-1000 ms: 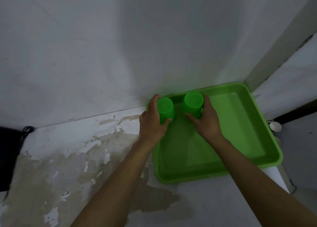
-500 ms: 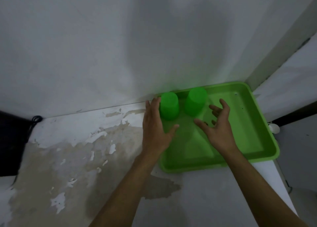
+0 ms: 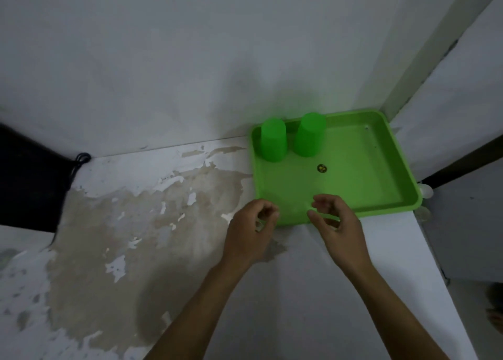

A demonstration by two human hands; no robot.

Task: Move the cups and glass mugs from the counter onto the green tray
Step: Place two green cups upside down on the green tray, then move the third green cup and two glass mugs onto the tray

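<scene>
Two green cups [image 3: 273,142] [image 3: 309,135] stand upside down side by side in the far left corner of the green tray [image 3: 381,196] on the tabletop [image 3: 163,223], while our left hand [image 3: 251,234] and right hand [image 3: 339,229] hover empty, fingers loosely curled, at its near edge.

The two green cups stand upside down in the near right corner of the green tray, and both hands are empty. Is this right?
Not quite: the corner is wrong. In the head view the left green cup and the right green cup stand upside down in the far left corner of the green tray, by the wall. The left hand and right hand are indeed empty.
</scene>
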